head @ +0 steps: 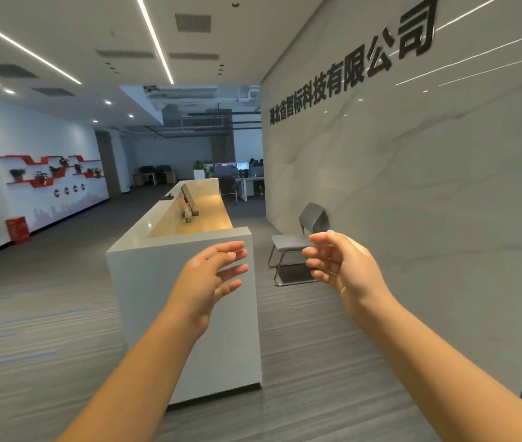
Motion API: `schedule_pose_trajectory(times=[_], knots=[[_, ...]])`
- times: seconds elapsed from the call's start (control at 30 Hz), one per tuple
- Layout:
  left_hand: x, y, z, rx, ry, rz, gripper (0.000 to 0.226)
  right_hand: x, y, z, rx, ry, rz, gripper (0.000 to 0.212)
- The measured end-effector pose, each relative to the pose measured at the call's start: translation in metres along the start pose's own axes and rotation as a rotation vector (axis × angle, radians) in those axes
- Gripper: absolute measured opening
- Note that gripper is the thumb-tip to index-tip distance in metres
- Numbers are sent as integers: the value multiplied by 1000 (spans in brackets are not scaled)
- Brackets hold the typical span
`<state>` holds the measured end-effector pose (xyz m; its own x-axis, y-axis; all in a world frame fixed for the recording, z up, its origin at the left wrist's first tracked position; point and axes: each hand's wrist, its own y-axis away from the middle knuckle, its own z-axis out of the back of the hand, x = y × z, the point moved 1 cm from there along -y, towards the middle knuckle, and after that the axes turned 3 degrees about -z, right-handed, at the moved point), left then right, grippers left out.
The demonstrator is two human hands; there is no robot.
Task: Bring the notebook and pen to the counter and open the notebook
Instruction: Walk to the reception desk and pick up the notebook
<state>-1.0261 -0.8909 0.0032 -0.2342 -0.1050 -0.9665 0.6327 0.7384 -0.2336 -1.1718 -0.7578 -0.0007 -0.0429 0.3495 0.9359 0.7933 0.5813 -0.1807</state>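
A long white reception counter [145, 237] with a wooden inner desk surface [202, 218] stretches away from me in the middle of the view. My left hand [212, 272] is raised in front of the counter's near end, fingers apart, holding nothing. My right hand [339, 263] is raised at the same height to the right, fingers spread and curled, also holding nothing. The palms face each other. I see no notebook and no pen.
A monitor [187, 196] and a small bottle [187, 215] stand on the desk surface. A grey chair [298, 240] sits against the marble wall [428, 186] on the right. A red box [17, 230] stands by the left wall. Office desks lie far behind.
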Motion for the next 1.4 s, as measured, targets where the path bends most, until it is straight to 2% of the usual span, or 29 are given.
schedule_pose_trajectory(times=[0.3, 0.63, 0.97, 1.23, 1.4], knots=[[49, -270, -41, 47, 41, -4, 25, -37, -255, -9, -41, 5, 5, 26], [136, -516, -120, 36, 49, 13, 24, -90, -520, 36, -67, 12, -3, 25], [197, -764, -206, -137, 53, -9, 24, -114, -808, 69, 110, 32, -24, 26], [259, -950, -222, -230, 17, -33, 21, -171, -1007, 57, 197, 54, -44, 31], [290, -1079, -214, -234, 4, -64, 19, -207, -1139, 18, 227, 70, -54, 33]])
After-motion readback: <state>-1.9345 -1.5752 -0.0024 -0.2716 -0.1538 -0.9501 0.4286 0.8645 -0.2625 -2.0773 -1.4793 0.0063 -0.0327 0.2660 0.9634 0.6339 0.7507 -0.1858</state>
